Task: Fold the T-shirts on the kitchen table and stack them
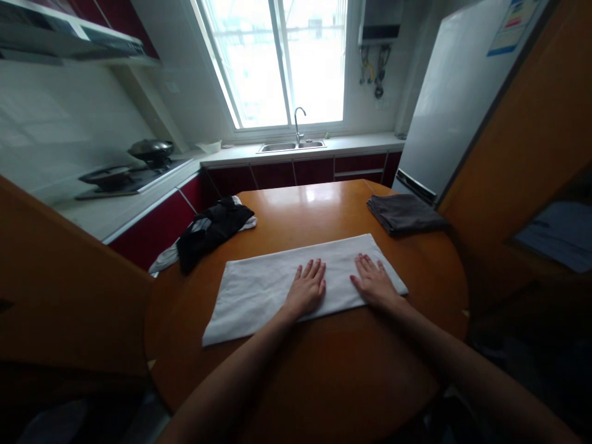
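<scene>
A white cloth (259, 287) lies flat in a long rectangle on the wooden table (296, 216), its left part lightly wrinkled. The left hand (306, 288) rests palm down on the middle of the cloth, its fingers open, straight and slightly spread. The right hand (374, 282) also rests palm down, near the cloth's right end, with its fingers open and its thumb held apart, pointing toward the left hand. Both forearms reach across the near edge of the cloth, and the two hands are apart from each other.

Beyond the cloth's left end, a loose heap of black and white clothes (217, 225) hangs partly over the table's edge. A folded dark grey cloth (409, 213) lies at the far right of the table, near the fridge (439, 98). A sink (279, 147) with a tap (296, 120) sits below the window (314, 68).
</scene>
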`<act>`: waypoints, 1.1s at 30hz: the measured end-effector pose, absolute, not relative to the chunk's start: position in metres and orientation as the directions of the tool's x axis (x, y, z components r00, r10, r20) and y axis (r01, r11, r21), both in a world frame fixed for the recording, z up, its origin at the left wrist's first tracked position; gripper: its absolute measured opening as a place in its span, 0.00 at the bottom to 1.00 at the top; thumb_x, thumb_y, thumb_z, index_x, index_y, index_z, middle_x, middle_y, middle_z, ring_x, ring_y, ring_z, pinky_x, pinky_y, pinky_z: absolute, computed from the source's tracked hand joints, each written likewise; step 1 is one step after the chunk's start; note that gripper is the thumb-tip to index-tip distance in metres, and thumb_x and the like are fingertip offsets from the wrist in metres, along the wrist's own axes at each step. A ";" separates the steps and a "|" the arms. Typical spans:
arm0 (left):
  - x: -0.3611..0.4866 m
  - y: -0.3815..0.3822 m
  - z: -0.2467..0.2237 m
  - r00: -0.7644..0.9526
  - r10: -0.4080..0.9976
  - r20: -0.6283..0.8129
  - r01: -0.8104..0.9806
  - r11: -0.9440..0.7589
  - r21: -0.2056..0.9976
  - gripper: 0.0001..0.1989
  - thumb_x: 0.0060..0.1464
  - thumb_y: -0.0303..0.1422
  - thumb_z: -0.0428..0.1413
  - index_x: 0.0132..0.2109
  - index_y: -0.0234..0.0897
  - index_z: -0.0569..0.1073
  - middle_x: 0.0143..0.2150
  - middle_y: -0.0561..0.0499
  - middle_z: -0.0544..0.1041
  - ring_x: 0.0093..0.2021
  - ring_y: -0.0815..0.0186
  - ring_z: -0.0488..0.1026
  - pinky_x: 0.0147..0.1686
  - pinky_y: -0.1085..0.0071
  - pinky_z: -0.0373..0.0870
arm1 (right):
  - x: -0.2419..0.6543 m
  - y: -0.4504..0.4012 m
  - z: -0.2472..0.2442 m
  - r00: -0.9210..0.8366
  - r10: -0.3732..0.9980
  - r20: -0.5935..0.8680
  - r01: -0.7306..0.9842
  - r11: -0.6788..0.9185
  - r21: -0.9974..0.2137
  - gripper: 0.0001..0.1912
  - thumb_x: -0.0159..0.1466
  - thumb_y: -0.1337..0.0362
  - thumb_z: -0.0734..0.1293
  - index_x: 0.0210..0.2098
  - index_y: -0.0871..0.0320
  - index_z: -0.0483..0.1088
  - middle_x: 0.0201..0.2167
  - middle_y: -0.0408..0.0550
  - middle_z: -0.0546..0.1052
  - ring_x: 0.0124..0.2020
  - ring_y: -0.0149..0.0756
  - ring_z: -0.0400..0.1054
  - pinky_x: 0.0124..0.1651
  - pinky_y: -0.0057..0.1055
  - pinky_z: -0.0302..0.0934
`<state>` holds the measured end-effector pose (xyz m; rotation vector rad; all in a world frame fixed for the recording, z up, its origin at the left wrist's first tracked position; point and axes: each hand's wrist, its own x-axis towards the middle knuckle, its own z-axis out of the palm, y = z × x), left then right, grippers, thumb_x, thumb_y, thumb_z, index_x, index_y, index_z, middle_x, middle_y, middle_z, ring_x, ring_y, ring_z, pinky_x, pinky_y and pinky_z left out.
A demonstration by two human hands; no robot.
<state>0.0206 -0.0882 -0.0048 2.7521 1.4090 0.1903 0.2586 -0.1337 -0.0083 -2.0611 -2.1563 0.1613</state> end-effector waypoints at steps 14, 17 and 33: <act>0.022 -0.096 -0.004 0.585 0.804 0.110 0.795 -0.595 0.121 0.29 0.69 0.39 0.39 0.73 0.34 0.54 0.75 0.43 0.51 0.75 0.53 0.45 0.70 0.46 0.43 | 0.234 -0.114 0.010 -0.043 0.980 0.196 0.985 0.074 -0.156 0.32 0.72 0.58 0.49 0.71 0.66 0.51 0.74 0.57 0.49 0.74 0.44 0.40 0.72 0.53 0.38; 0.022 -0.097 -0.006 0.580 0.804 0.127 0.791 -0.594 0.145 0.29 0.69 0.40 0.39 0.73 0.35 0.54 0.75 0.43 0.52 0.75 0.53 0.45 0.70 0.46 0.43 | 0.217 -0.110 -0.006 -0.075 0.989 0.124 0.987 0.092 -0.135 0.32 0.72 0.58 0.50 0.71 0.64 0.52 0.74 0.58 0.50 0.74 0.47 0.42 0.71 0.56 0.39; -0.133 -0.134 0.008 0.240 0.970 0.039 0.968 -0.242 0.065 0.32 0.71 0.46 0.36 0.74 0.34 0.50 0.76 0.41 0.47 0.75 0.53 0.41 0.70 0.48 0.43 | 0.227 -0.107 -0.029 -0.086 0.984 0.157 0.989 0.103 -0.104 0.34 0.71 0.55 0.47 0.71 0.65 0.54 0.73 0.57 0.51 0.73 0.48 0.44 0.70 0.57 0.40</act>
